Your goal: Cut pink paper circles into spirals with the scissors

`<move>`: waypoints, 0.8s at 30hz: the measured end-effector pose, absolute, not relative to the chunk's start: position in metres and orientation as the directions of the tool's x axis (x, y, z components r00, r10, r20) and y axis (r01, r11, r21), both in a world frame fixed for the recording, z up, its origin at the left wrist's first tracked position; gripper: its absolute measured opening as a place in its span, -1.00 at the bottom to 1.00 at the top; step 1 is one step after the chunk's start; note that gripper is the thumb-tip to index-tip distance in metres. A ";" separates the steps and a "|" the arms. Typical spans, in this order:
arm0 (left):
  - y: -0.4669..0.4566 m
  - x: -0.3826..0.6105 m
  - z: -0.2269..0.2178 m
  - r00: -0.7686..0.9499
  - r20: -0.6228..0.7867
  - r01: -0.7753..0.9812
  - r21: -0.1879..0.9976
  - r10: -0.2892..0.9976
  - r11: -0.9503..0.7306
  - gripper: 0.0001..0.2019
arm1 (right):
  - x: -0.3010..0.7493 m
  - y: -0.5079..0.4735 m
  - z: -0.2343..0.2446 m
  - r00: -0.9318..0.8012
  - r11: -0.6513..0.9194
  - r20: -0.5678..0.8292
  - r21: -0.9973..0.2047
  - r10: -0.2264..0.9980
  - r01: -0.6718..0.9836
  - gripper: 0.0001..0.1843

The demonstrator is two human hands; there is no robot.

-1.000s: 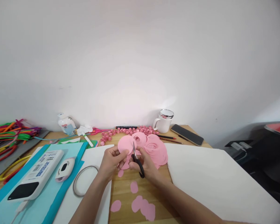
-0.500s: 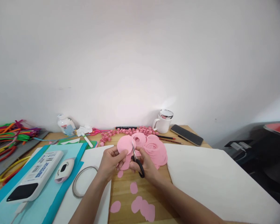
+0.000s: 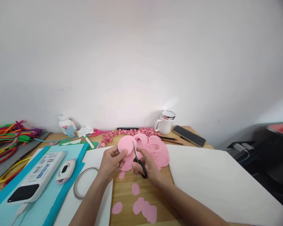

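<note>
Nearest, a strip of bare wooden worktop (image 3: 126,191) runs between two large white sheets, the left sheet (image 3: 103,201) and the right sheet (image 3: 221,179). Flat pink paper ovals (image 3: 145,209) lie along that strip, some overlapping; bare wood shows around them. The right sheet is a wide open area, its inner edge passing under the right forearm.

On the left sheet lies a thin greyish ring (image 3: 75,187), near the left forearm. Left of it, a white rectangular device with a dark screen (image 3: 37,175) and a white rounded gadget (image 3: 66,172) rest on light-blue and teal paper (image 3: 50,196).

At the middle, the grip of the left hand (image 3: 113,163) pinches a flat pink paper disc (image 3: 124,145) by its lower edge, thumb on top. The grip of the right hand (image 3: 143,164) is closed round black-handled metal scissors (image 3: 142,166), whose blades point away at the disc's right edge; how far they part I cannot tell. Just behind and right, touching the worktop, spreads a heap of pink paper rings (image 3: 159,153).

Farther back, small pink paper curls (image 3: 109,135) form a band. Along the wall stand a white bottle with a printed label (image 3: 67,127), contents hidden, and a white handled mug with a silvery top (image 3: 165,125), contents unclear. A dark phone (image 3: 189,136) lies right of the mug, near the worktop's right edge.
</note>
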State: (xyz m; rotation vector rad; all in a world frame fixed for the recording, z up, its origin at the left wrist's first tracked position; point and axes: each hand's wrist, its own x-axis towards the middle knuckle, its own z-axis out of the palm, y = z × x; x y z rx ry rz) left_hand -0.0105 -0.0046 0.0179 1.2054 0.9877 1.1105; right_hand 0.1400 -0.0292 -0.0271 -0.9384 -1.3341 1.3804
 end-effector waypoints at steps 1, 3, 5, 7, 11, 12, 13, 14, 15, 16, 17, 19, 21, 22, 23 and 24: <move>-0.004 -0.011 0.017 0.193 0.002 -0.114 0.993 0.981 0.020 -0.75 | 0.140 -0.029 -0.026 -0.243 0.059 0.088 -0.991 0.966 -0.124 -0.40; -0.004 -0.011 0.017 0.196 0.001 -0.119 0.993 0.981 0.023 -0.76 | 0.140 -0.030 -0.025 -0.248 0.055 0.087 -0.990 0.965 -0.133 -0.39; -0.004 -0.011 0.018 0.200 -0.001 -0.127 0.992 0.980 0.027 -0.74 | 0.140 -0.030 -0.024 -0.252 0.053 0.090 -0.987 0.964 -0.150 -0.38; -0.004 -0.010 0.019 0.195 -0.007 -0.143 0.989 0.981 0.035 -0.72 | 0.139 -0.031 -0.024 -0.256 0.052 0.091 -0.986 0.962 -0.157 -0.38; -0.004 -0.009 0.021 0.172 -0.021 -0.154 0.987 0.985 0.048 -0.70 | 0.139 -0.032 -0.025 -0.297 0.053 0.089 -0.991 0.951 -0.127 -0.37; -0.004 -0.009 0.021 0.166 -0.019 -0.145 0.989 0.986 0.043 -0.69 | 0.139 -0.032 -0.025 -0.311 0.050 0.085 -0.991 0.947 -0.121 -0.37; -0.004 -0.009 0.021 0.160 -0.016 -0.133 0.990 0.987 0.038 -0.69 | 0.139 -0.032 -0.024 -0.322 0.044 0.080 -0.992 0.943 -0.117 -0.37; -0.004 -0.009 0.021 0.154 -0.015 -0.123 0.992 0.988 0.034 -0.70 | 0.139 -0.032 -0.024 -0.325 0.035 0.072 -0.992 0.943 -0.117 -0.36; -0.005 -0.009 0.021 0.150 -0.015 -0.115 0.993 0.989 0.032 -0.70 | 0.139 -0.031 -0.023 -0.322 0.024 0.062 -0.992 0.945 -0.120 -0.35; -0.005 -0.009 0.021 0.151 -0.016 -0.108 0.994 0.988 0.033 -0.70 | 0.138 -0.031 -0.022 -0.315 0.014 0.054 -0.992 0.948 -0.128 -0.33; -0.005 -0.009 0.021 0.156 -0.019 -0.100 0.994 0.988 0.035 -0.69 | 0.138 -0.031 -0.021 -0.307 0.006 0.049 -0.990 0.950 -0.141 -0.31; -0.006 -0.008 0.022 0.173 -0.031 -0.077 0.996 0.984 0.044 -0.67 | 0.138 -0.030 -0.017 -0.290 0.000 0.052 -0.984 0.956 -0.177 -0.31; -0.007 -0.008 0.022 0.187 -0.039 -0.054 0.997 0.982 0.050 -0.66 | 0.137 -0.030 -0.015 -0.276 0.005 0.066 -0.976 0.959 -0.216 -0.33; -0.007 -0.008 0.023 0.191 -0.043 -0.048 0.997 0.981 0.053 -0.66 | 0.137 -0.030 -0.014 -0.268 0.010 0.074 -0.973 0.960 -0.231 -0.34; -0.007 -0.008 0.023 0.193 -0.046 -0.046 0.997 0.980 0.056 -0.66 | 0.137 -0.030 -0.014 -0.263 0.016 0.080 -0.971 0.962 -0.240 -0.34; -0.007 -0.008 0.023 0.194 -0.047 -0.047 0.997 0.980 0.057 -0.66 | 0.137 -0.030 -0.014 -0.259 0.020 0.086 -0.969 0.962 -0.244 -0.34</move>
